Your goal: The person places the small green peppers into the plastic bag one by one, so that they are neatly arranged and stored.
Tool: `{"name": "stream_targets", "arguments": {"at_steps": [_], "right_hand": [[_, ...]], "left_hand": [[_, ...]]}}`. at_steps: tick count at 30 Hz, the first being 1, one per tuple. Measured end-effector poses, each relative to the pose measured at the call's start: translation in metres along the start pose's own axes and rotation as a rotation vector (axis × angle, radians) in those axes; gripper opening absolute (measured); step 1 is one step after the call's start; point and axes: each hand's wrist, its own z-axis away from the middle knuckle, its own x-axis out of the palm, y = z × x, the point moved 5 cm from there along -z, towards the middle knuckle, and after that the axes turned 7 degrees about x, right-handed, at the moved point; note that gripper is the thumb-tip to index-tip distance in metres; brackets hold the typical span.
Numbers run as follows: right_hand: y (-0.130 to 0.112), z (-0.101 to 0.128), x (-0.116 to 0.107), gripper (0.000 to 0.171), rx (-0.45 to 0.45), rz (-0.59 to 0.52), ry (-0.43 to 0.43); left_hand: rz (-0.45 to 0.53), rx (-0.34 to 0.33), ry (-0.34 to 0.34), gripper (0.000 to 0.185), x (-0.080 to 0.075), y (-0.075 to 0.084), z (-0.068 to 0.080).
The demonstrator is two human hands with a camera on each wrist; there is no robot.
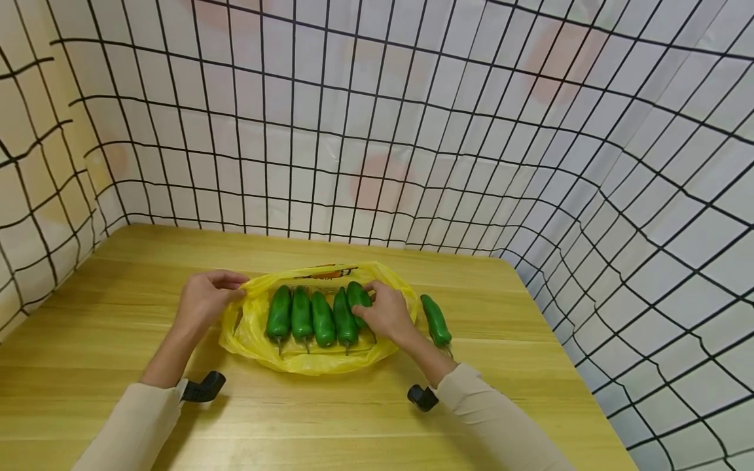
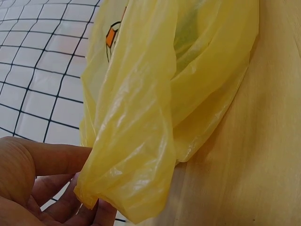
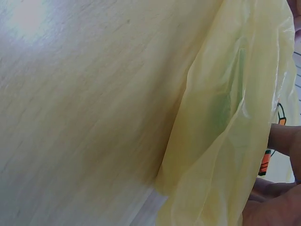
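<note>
A thin, crinkled, glossy yellow plastic bag (image 1: 306, 356) holds smooth, shiny green peppers (image 1: 312, 317) on a matt, finely grained light wood table (image 1: 118, 294), backed by a creased white cloth (image 1: 412, 98).

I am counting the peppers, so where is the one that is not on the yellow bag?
In the head view, the lone green pepper lies on the wooden table, just right of the yellow bag and beside the right hand.
</note>
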Motion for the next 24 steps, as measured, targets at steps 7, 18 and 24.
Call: {"name": "stream_targets", "arguments": {"at_steps": [7, 18, 24], "right_hand": [[0.0026, -0.0012, 0.0022, 0.053, 0.012, 0.015, -0.041], [0.007, 0.0022, 0.0003, 0.056, 0.016, 0.004, -0.051], [0.0079, 0.0035, -0.0012, 0.052, -0.046, 0.026, -0.062]], "left_hand": [[-0.017, 0.003, 0.007, 0.025, -0.0012, -0.0011, -0.0003], [-0.029, 0.005, 0.006, 0.025, -0.0012, -0.0018, -0.0018], [-0.028, 0.011, 0.005, 0.026, -0.0025, -0.0008, -0.0012]]}}
